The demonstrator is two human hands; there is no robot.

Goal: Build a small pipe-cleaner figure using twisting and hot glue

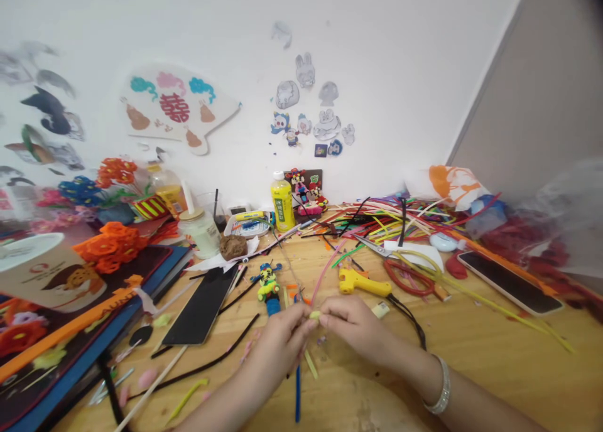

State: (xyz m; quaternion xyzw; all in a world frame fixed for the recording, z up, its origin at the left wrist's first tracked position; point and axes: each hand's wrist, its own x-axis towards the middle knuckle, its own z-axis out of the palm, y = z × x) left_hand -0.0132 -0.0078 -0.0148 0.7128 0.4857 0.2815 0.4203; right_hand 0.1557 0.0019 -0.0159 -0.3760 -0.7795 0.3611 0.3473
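My left hand (277,344) and my right hand (358,328) meet low over the wooden table (471,369). Both pinch a small yellow-green pipe cleaner piece (314,315) between their fingertips. A pink pipe cleaner (325,270) rises from the pinch toward the back. A blue pipe cleaner (298,391) and a yellow strip (309,363) lie under my hands. Just behind my left hand lies a small pipe cleaner figure (268,287) in blue, yellow and green. My right wrist wears a silver bracelet (440,388).
A yellow glue gun (360,282) with black cord lies behind my right hand, near red-handled scissors (405,272). A heap of coloured pipe cleaners (391,221) fills the back. A phone (509,282) lies right. A black strip (202,306), books, orange flowers (110,243) and a yellow bottle (282,203) stand left and behind.
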